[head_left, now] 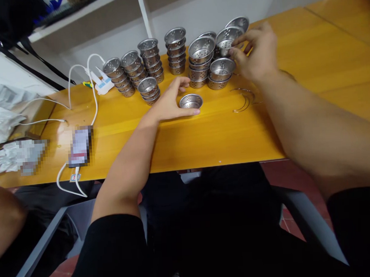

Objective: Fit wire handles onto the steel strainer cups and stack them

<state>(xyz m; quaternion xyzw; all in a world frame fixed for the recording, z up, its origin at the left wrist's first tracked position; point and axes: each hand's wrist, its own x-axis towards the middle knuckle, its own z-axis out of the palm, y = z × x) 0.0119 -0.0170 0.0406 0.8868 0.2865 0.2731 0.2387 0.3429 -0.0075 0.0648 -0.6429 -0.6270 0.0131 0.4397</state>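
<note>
My left hand (173, 99) rests on the yellow table (203, 133), fingers curved around a single perforated metal cup (191, 101) that stands alone. My right hand (256, 52) reaches further back and pinches the rim of a tilted perforated metal cup (225, 39) at the right end of the stacks. Several stacks of the same metal cups (150, 59) stand in a row along the back of the table. Thin wire rings (243, 99) lie on the table just under my right forearm.
A white power strip (102, 83) with white cables (74, 78) lies at the back left. A phone (80, 147) lies near the front edge, crumpled plastic bags (0, 124) beside it. Another person's arm (3, 218) shows at lower left. A white shelf stands behind.
</note>
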